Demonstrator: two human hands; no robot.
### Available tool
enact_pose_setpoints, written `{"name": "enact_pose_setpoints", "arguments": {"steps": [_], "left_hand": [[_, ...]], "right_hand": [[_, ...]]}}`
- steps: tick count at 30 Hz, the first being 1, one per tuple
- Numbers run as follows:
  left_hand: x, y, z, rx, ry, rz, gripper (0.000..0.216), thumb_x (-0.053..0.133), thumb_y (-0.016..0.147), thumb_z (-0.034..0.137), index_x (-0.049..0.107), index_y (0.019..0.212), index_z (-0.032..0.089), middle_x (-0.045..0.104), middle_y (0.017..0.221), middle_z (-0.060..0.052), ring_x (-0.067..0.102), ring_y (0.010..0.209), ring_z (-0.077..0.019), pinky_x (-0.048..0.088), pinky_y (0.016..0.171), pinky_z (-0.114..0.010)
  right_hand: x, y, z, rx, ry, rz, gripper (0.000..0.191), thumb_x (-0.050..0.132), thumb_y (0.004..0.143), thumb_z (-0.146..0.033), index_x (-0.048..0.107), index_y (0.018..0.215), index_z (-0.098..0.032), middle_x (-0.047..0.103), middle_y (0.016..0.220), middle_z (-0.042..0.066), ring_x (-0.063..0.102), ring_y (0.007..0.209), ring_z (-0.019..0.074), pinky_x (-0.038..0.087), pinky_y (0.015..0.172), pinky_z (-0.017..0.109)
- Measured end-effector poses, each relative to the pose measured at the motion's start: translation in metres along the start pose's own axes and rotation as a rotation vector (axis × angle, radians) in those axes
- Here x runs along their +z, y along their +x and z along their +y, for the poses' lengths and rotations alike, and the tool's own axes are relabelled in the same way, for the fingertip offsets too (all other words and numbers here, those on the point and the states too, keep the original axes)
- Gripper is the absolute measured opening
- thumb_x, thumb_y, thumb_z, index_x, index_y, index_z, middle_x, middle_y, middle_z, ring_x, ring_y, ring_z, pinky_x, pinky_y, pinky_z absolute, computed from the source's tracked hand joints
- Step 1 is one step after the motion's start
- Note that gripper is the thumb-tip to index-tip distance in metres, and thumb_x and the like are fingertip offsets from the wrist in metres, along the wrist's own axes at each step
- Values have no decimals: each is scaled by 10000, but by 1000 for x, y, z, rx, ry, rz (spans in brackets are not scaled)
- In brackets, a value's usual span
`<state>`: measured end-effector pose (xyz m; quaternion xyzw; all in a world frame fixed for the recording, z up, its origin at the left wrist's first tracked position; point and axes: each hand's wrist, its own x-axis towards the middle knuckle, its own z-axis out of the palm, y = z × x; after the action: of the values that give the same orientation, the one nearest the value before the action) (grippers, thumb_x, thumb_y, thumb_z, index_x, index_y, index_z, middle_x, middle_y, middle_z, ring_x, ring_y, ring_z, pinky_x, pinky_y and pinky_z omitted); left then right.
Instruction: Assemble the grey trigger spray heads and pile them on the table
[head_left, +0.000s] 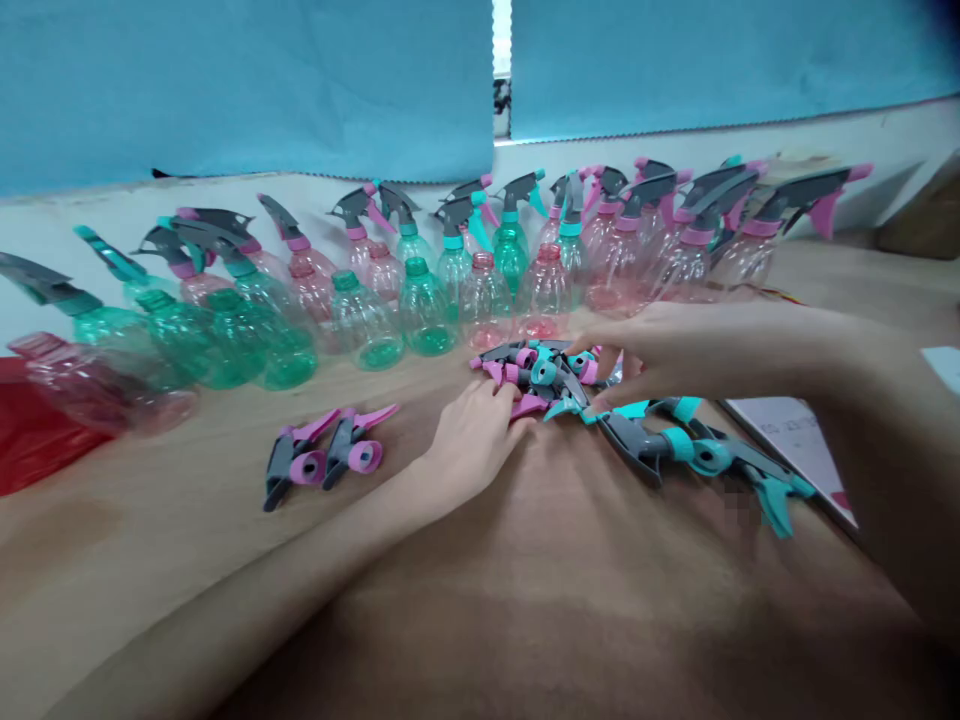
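Observation:
A heap of grey spray-trigger heads (551, 375) with pink and teal caps lies at the middle of the wooden table (187, 560). My left hand (472, 440) rests at the heap's near left edge, fingers curled onto a pink-tipped head. My right hand (637, 350) reaches in from the right, fingers bent over the heap's right side and touching the heads. Two pink-capped trigger heads (322, 462) lie apart to the left. Several teal-capped heads (697, 455) lie to the right.
Rows of clear green bottles (255, 335) and pink bottles (544, 290), some capped with triggers, stand along the back wall. A pink bottle (90, 390) lies on its side at far left by a red bag (22, 430). A white paper (787, 440) lies at right.

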<state>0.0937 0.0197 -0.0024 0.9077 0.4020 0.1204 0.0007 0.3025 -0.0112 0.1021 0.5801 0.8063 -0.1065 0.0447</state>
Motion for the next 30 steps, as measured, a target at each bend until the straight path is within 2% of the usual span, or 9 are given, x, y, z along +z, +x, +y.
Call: {"name": "enact_pose_setpoints", "arguments": {"steps": [5, 9, 13, 16, 19, 22, 24, 27, 30], "left_hand": [[-2, 4, 10, 103, 29, 62, 327, 645, 844, 370, 591, 1068, 138, 590, 1093, -118, 519, 1027, -287, 437, 830, -391], [3, 12, 19, 236, 73, 122, 189, 614, 881, 288, 639, 998, 142, 651, 928, -71, 558, 896, -242, 401, 767, -358], [6, 13, 14, 258, 59, 199, 147, 528, 934, 210, 653, 978, 146, 672, 868, -52, 559, 858, -218, 370, 735, -340], [-3, 2, 7, 339, -8, 341, 158, 503, 946, 191, 654, 976, 153, 679, 877, -50, 548, 855, -203, 350, 694, -321], [-18, -17, 2, 395, -108, 387, 182, 483, 948, 139, 661, 919, 166, 691, 883, -36, 548, 824, -185, 341, 666, -318], [-30, -39, -1, 365, -263, 343, 132, 538, 919, 139, 661, 910, 187, 695, 871, -25, 566, 814, -177, 388, 678, -313], [-33, -51, -4, 325, -499, 301, 83, 581, 905, 216, 651, 945, 197, 693, 829, -17, 593, 770, -164, 445, 673, -294], [-27, -64, -11, 68, -824, 275, 189, 448, 973, 289, 617, 988, 207, 673, 752, 2, 614, 655, -125, 481, 598, -245], [-16, -70, -15, -52, -772, 289, 112, 566, 913, 288, 610, 975, 205, 667, 866, -20, 621, 757, -150, 493, 644, -264]], "right_hand": [[2, 13, 13, 76, -16, -73, 392, 583, 745, -432, 606, 1099, -264, 664, 922, 50, 614, 749, 231, 418, 599, 317], [7, 16, 18, 66, -35, -38, 382, 607, 714, -404, 609, 1058, -239, 651, 960, 66, 602, 787, 236, 419, 598, 317], [8, 17, 19, 57, -36, -21, 366, 596, 731, -408, 615, 1056, -242, 656, 941, 54, 596, 774, 224, 405, 604, 314], [8, 19, 18, 64, -34, -32, 377, 596, 751, -428, 609, 1084, -253, 654, 874, 34, 596, 738, 208, 391, 601, 300], [9, 19, 12, -69, 18, -23, 300, 582, 783, -446, 626, 998, -241, 632, 790, 16, 566, 671, 174, 361, 564, 277], [13, 17, 1, -239, 93, -9, 178, 565, 807, -399, 630, 843, -238, 605, 724, -10, 510, 605, 138, 308, 498, 260], [16, 16, -8, -322, 157, -16, 108, 567, 804, -338, 624, 835, -251, 606, 734, -31, 504, 616, 128, 303, 493, 251], [23, 17, -22, -435, 233, -53, 75, 570, 804, -285, 614, 849, -244, 608, 745, -43, 516, 659, 122, 337, 539, 245], [30, 19, -36, -483, 319, -100, 72, 551, 830, -265, 607, 853, -226, 619, 760, -42, 536, 676, 111, 369, 578, 240]]}}
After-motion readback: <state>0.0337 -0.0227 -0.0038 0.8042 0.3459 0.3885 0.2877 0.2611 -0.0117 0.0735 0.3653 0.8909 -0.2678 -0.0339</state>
